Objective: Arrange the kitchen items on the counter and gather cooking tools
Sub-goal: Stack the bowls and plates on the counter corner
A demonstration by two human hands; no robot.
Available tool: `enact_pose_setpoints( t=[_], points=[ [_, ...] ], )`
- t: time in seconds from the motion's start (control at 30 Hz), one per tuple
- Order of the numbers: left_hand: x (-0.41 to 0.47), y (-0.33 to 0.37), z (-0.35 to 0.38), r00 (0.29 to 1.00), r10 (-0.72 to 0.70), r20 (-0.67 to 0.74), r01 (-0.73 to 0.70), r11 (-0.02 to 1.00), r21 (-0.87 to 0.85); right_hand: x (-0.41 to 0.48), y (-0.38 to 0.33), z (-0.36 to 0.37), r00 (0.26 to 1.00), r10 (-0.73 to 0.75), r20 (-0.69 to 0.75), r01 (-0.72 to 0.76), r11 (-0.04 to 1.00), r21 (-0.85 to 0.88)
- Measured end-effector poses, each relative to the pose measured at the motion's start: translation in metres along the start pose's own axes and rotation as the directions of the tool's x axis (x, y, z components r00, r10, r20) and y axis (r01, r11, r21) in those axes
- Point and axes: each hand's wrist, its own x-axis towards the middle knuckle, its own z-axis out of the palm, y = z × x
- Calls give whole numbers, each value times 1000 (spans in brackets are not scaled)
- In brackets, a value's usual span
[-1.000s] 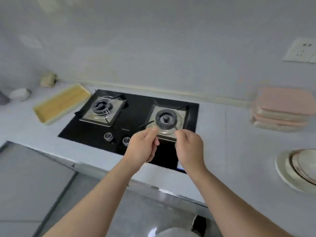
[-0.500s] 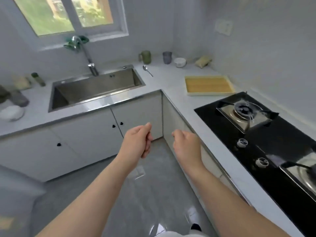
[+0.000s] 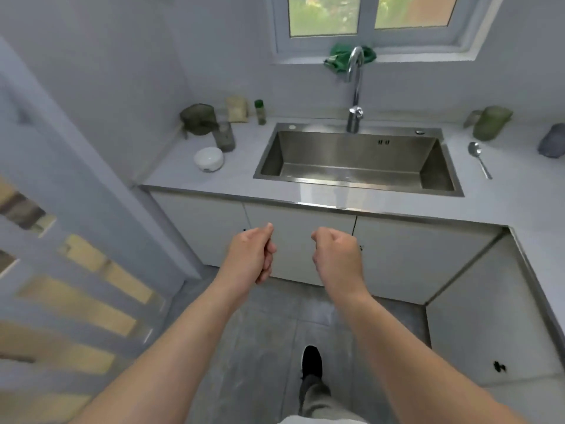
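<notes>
The shiny metal spoon (image 3: 480, 159) lies flat on the pale grey surface (image 3: 504, 197), just to the right of the steel sink (image 3: 351, 151). Behind the spoon stands a green plastic mug (image 3: 492, 127). A grey-blue cup (image 3: 552, 145) sits near the right edge of the view.

On the left side of the sink is a round white bowl (image 3: 208, 159). A clear glass cup (image 3: 224, 136) stands just behind it. A dark green pot (image 3: 198, 119), a tan packet (image 3: 236, 109) and a small bottle with a green cap (image 3: 260, 112) stand by the wall.

The left grip (image 3: 250, 255) and the right grip (image 3: 336, 255) are up in the air in front of the white cupboard doors (image 3: 293, 221). They are well apart from all these things. Both have curled fingers and hold nothing. They are near each other but do not touch.

A tall silver tap (image 3: 354, 87) stands behind the sink, with a green cloth (image 3: 336, 58) behind it. A black shoe (image 3: 312, 361) is on the grey floor (image 3: 260, 347).
</notes>
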Motion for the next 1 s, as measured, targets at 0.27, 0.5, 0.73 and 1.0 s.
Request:
enact_pose_setpoints(
  t=[0.27, 0.5, 0.73, 1.0],
  points=[
    [169, 59, -34, 985, -43, -166, 81, 970, 229, 170, -48, 84, 974, 27, 226, -26, 1000, -7],
    [285, 79, -86, 960, 174, -221, 37, 703, 710, 266, -67, 144, 925, 105, 364, -71, 992, -106],
    [433, 67, -146, 960, 122, -251, 155, 514, 844, 352, -84, 207, 874, 163, 457, -11, 949, -316],
    [567, 31, -209, 961, -195, -196, 261, 402, 878, 431, -100, 274, 872, 293, 392, -75, 872, -485]
  ],
)
